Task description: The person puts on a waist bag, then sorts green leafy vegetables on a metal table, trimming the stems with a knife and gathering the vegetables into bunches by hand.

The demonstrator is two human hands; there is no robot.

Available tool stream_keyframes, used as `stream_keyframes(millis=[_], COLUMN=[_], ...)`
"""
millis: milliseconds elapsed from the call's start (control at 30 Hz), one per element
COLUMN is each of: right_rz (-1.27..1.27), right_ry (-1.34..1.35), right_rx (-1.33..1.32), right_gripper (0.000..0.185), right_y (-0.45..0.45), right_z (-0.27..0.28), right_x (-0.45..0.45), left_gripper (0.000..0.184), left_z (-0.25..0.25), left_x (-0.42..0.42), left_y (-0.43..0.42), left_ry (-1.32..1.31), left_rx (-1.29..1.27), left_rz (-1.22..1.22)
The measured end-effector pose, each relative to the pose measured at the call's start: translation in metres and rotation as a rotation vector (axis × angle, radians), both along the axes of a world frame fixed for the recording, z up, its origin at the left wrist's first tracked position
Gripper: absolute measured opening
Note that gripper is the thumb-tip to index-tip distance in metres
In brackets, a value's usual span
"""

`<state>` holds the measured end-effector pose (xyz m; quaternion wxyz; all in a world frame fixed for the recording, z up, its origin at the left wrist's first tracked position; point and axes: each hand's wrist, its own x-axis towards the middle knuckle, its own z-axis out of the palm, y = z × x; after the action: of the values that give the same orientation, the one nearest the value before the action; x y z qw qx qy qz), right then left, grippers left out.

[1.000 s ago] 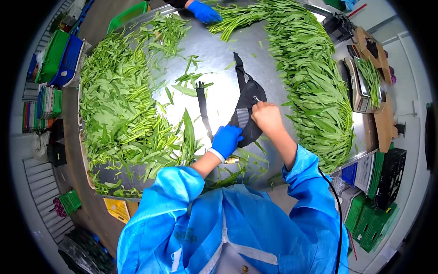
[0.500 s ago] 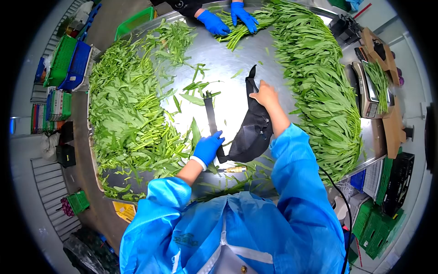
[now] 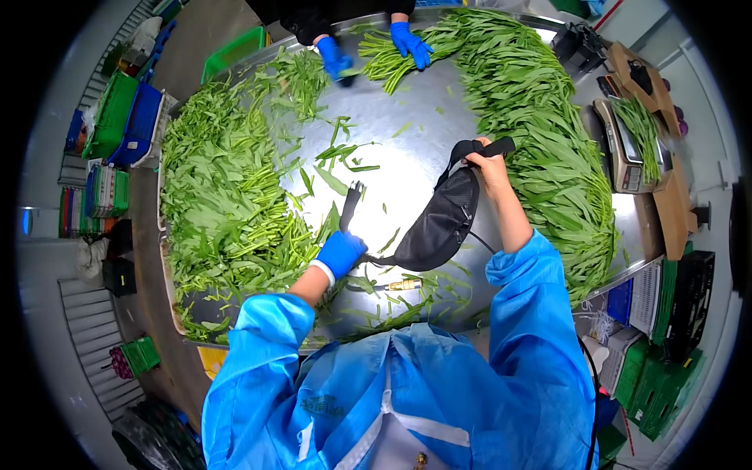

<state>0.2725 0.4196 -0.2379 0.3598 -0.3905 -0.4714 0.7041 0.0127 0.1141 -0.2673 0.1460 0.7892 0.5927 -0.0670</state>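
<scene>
A black waist bag [image 3: 440, 223] with a mesh front and zip spans the gap between my two hands, just over the metal table. My left hand [image 3: 342, 252], in a blue glove, is closed round one strap [image 3: 350, 205], whose buckle end points away from me. Bare, my right hand [image 3: 491, 166] grips the other strap [image 3: 462, 150] near the bag's upper end. A thin black cord hangs from the bag's right side. Close to me lies a slim tool with a brass-coloured part [image 3: 405, 285], among loose leaves.
Cut leafy greens [image 3: 227, 196] are heaped on the left; neatly lined-up greens [image 3: 540, 157] run down the right. Across the table [image 3: 368, 117], a co-worker's gloved hands [image 3: 411, 45] handle a bunch of stems. A scale [image 3: 627, 149] with greens stands at right.
My right hand has moved right and now grips the bag's strap, folded over. The bag has shifted right, and my left hand slightly left. One co-worker hand has moved left, off the stems.
</scene>
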Motion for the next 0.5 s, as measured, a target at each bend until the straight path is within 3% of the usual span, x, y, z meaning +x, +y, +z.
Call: stream_keyframes(millis=[67, 167, 267, 400, 467, 500], right_rz=[0.027, -0.02, -0.249, -0.384, -0.296, -0.24], right_ry=[-0.102, -0.192, -0.013, 0.303, 0.574, 0.587], right_rx=[0.078, 0.188, 0.097, -0.036, -0.139, -0.13], right_gripper=[0.019, 0.017, 0.011, 0.012, 0.021, 0.02], right_y=[-0.006, -0.009, -0.008, -0.017, -0.018, -0.023], right_z=[0.007, 0.021, 0.038, 0.083, 0.088, 0.095], right_x=[0.015, 0.039, 0.07, 0.127, 0.158, 0.166], left_gripper=[0.01, 0.012, 0.011, 0.005, 0.005, 0.005], left_z=[0.0, 0.062, 0.109, 0.171, 0.196, 0.208], left_x=[0.0, 0.01, 0.024, 0.05, 0.057, 0.062], left_y=[-0.008, -0.014, -0.032, -0.057, -0.072, -0.078], left_ry=[0.04, 0.024, 0.12, 0.253, 0.279, 0.292], left_rx=[0.039, 0.165, 0.112, 0.302, 0.319, 0.328], left_rz=[-0.038, -0.025, -0.145, -0.151, -0.126, -0.136])
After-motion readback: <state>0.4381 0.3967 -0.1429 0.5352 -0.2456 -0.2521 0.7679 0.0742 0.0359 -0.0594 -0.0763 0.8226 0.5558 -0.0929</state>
